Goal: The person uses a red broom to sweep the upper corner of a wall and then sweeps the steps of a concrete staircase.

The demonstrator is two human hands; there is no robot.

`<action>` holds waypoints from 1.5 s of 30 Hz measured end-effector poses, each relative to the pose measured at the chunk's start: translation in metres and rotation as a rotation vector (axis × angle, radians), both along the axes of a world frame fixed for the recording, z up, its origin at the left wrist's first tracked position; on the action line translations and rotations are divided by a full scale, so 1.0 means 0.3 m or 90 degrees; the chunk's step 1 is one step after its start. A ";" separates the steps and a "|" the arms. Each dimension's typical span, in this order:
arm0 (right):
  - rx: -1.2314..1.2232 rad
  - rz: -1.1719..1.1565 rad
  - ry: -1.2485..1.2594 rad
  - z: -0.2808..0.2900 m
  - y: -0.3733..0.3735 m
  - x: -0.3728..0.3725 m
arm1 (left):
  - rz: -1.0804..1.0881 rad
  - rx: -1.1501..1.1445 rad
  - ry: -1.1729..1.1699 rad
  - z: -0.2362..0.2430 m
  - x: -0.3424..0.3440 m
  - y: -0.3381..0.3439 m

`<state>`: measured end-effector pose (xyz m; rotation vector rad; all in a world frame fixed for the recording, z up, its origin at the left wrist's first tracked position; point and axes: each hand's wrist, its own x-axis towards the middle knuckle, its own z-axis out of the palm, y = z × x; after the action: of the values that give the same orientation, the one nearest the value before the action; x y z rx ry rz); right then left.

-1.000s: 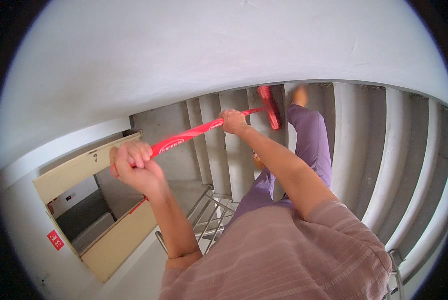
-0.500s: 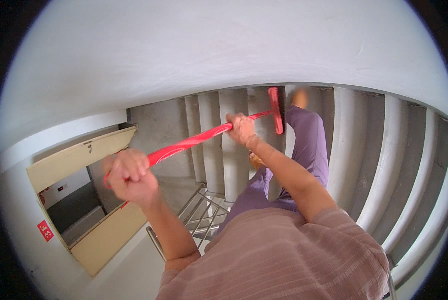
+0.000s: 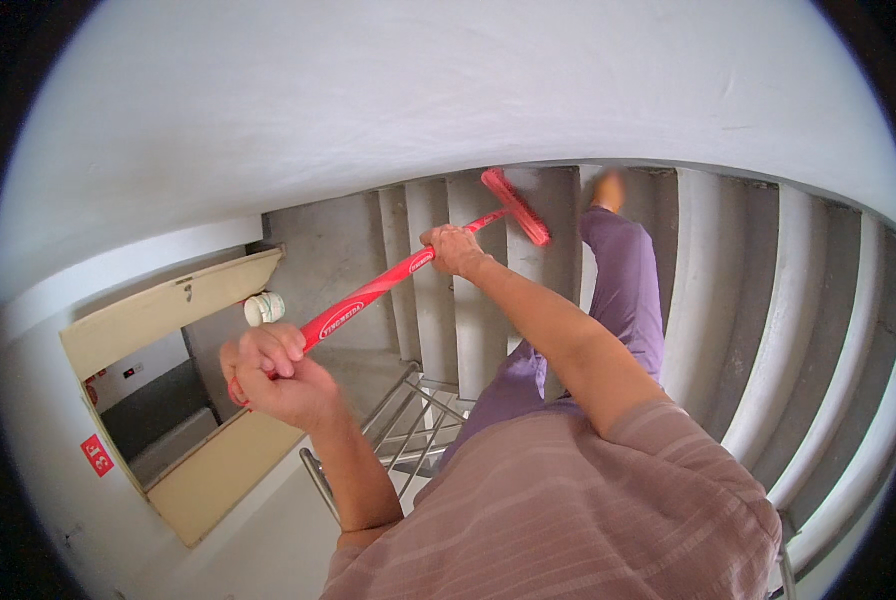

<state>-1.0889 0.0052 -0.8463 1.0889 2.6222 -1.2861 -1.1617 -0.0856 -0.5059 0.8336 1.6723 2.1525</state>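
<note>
A red broom with a long handle (image 3: 370,292) slants across the stairs in front of me. My left hand (image 3: 283,378) is closed round the upper end of the handle, at the left. Farther down the handle, my right hand (image 3: 455,250) wraps round it with the arm stretched forward. The broom's red bristled head (image 3: 516,207) lies at an angle over a stair tread beside the far wall, left of my forward foot (image 3: 608,190). Where the bristles meet the step is hard to make out.
Grey steps (image 3: 713,300) run down the right side, and a landing (image 3: 318,240) lies at the left. A metal railing (image 3: 393,420) stands by my left arm. Beyond it are a cream door frame (image 3: 173,295) and a white-and-green round container (image 3: 264,309). A pale wall (image 3: 448,90) borders the stairs.
The broom head has shifted left and turned to a slant. My right hand has moved left with the handle, my left hand slightly down. The round container, hidden before, now shows.
</note>
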 end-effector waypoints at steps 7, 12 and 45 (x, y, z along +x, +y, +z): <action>-0.021 -0.127 0.062 0.131 -0.065 0.096 | -0.126 0.033 -0.015 0.130 -0.081 -0.044; 0.019 -0.208 -0.013 0.051 -0.017 0.171 | -0.174 0.019 -0.092 0.020 -0.080 0.002; -0.025 -0.293 0.050 0.024 0.036 0.174 | -0.166 -0.031 -0.065 -0.012 0.044 0.151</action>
<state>-1.0366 0.0159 -0.8392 1.7402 2.4694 -1.4652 -1.1485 -0.0404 -0.5096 0.8608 1.4713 1.9365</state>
